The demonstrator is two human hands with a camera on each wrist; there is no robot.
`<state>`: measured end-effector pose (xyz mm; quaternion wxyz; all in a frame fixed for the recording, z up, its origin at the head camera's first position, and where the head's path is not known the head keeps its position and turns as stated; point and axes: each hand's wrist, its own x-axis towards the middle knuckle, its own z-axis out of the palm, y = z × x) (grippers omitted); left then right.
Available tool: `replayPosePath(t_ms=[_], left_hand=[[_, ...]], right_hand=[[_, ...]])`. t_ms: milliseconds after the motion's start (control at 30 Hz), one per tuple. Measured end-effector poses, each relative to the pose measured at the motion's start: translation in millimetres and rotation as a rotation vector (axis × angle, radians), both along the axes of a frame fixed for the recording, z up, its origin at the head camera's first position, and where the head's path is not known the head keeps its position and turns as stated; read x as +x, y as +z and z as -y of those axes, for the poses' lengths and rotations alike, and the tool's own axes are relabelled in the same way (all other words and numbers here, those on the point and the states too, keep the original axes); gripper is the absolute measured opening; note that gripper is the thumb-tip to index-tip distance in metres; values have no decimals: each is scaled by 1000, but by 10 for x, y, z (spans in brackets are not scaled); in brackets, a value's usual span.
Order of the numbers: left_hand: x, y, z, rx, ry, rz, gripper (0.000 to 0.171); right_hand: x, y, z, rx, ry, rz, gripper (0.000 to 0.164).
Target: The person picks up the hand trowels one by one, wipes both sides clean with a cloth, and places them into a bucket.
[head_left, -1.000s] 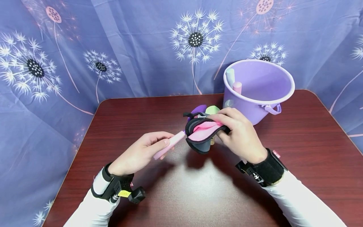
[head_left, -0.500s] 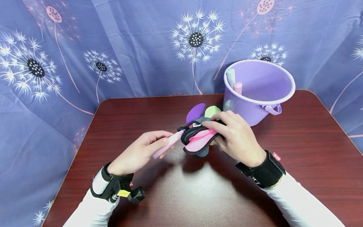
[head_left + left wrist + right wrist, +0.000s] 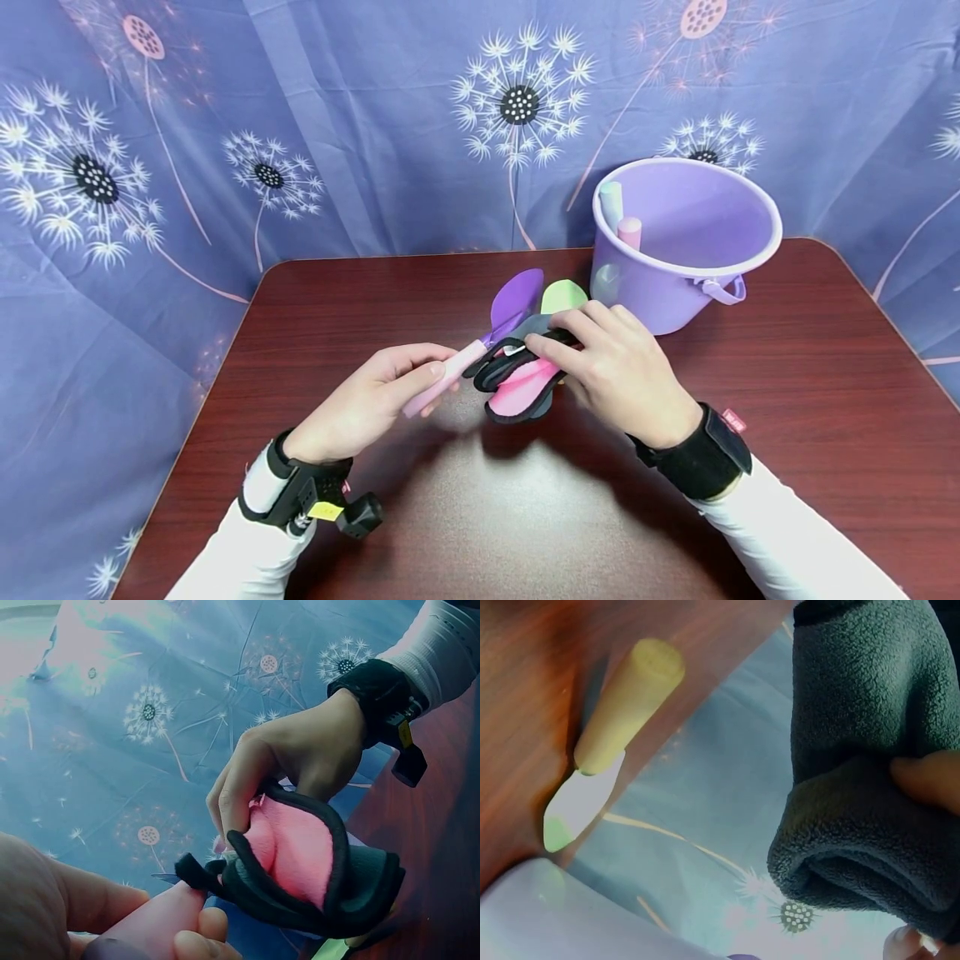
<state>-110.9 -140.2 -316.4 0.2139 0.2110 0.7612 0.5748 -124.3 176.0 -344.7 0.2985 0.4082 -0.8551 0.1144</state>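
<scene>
My left hand (image 3: 386, 396) grips the pink handle of a small purple shovel (image 3: 517, 298), whose blade points away across the table. In the head view, my right hand (image 3: 611, 362) holds a bunched cloth (image 3: 517, 392), grey on one side and pink on the other with black edging. The cloth covers part of the shovel's neck beside the handle. The left wrist view shows the folded pink face of the cloth (image 3: 300, 840) just past the handle (image 3: 161, 922). Behind the cloth lies a light green shovel (image 3: 564, 296); its yellow handle (image 3: 630, 705) shows in the right wrist view.
A purple bucket (image 3: 660, 287) stands at the back right of the dark red wooden table (image 3: 360, 300). Inside it lean a pale blue handle (image 3: 611, 202) and a pink handle (image 3: 630, 232). A blue curtain with dandelion prints hangs behind.
My right hand has drawn the cloth down and left along the shovel towards its handle, uncovering more of the purple blade. My left hand has hardly moved.
</scene>
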Motion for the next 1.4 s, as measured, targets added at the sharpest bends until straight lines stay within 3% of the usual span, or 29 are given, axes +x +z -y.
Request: replayPosePath(t_ms=[300,933,1400], left_hand=[[2,25,6,-13,-7,-17,26],[-7,40,69,-67,-89,-82,23],[-4,52,63,-70,-113,-61,21]], right_hand=[[-16,19,-33,53,-16,-33,46],[-147,104,-273,-6,-40,-114,47],[-185,147,-355,-29,-30,-152,40]])
